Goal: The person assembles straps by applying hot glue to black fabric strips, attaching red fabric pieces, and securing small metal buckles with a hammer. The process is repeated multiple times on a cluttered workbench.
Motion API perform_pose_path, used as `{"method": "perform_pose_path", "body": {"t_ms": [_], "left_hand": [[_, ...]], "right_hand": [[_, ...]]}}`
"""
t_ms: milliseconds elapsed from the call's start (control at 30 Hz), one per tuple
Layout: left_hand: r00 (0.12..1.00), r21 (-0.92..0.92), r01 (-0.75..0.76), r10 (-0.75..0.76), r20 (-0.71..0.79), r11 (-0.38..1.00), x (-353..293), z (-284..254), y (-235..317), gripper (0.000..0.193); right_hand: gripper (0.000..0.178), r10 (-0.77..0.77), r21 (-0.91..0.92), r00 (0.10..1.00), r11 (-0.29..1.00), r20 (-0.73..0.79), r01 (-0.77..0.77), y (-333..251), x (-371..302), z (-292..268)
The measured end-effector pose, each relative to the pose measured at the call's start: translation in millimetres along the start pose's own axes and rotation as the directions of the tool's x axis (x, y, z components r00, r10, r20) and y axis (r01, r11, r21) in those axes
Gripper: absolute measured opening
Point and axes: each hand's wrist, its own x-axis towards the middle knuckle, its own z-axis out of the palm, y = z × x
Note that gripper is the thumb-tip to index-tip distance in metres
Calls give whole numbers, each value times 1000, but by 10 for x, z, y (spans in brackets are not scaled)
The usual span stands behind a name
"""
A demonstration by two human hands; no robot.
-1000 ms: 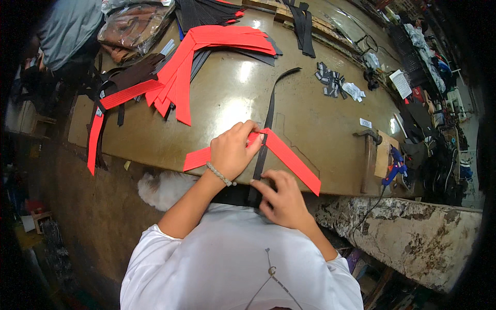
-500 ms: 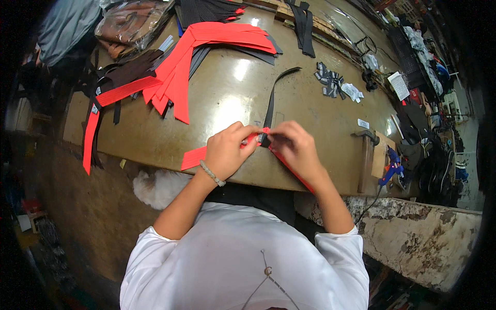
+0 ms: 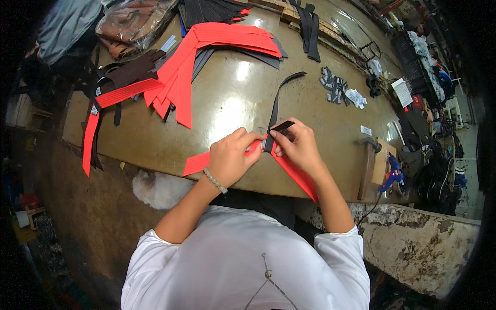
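Head view: left hand [image 3: 231, 159] pinches red strap [image 3: 197, 164], right hand [image 3: 299, 146] black strip [image 3: 274, 107], its long axis pointing away.

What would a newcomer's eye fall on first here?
Probably the fanned red strips at the far left of the table. Next, the bent red strip near the front edge, held by the left hand while the right hand pinches a black strap. A white furry shape shows beyond that edge, at left.

On table [image 3: 330, 134]: strip [image 3: 294, 171] in front, strip stack [image 3: 178, 93] behind left; glue gun [image 3: 393, 174] right.
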Motion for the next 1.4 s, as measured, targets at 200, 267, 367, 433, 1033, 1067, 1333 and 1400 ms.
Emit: {"method": "perform_pose_path", "body": {"t_ms": [200, 267, 367, 433, 1033, 1067, 1333, 1400], "left_hand": [[1000, 47, 4, -4, -2, 999, 20, 5, 31, 18], [1000, 97, -1, 1, -4, 995, 20, 17, 48, 21], [999, 182, -39, 42, -9, 983, 8, 43, 68, 26], [996, 241, -88, 94, -12, 967, -10, 57, 86, 31], [994, 20, -96, 94, 55, 995, 41, -37, -34, 16], [994, 15, -99, 98, 48, 995, 41, -34, -35, 16], [992, 10, -105, 104, 71, 994, 54, -31, -50, 19], [991, 12, -100, 99, 95, 995, 48, -62, -31, 21]], "right_hand": [[10, -9, 35, 1000, 999, -29, 10, 26, -22, 48], [11, -21, 15, 999, 1000, -32, 21, -1, -2, 42], [14, 139, -122, 990, 983, 16, -136, -86, 80, -5], [12, 229, -228, 973, 950, 41, -214, -156, 144, -66], [48, -509, -717, 857, 567, 84, 407, 155, -677, 282], [48, -518, -737, 851, 543, 84, 403, 151, -682, 285], [46, -438, -760, 897, 564, 56, 323, 74, -664, 383], [44, -340, -781, 936, 557, 93, 281, -22, -626, 368]]}}
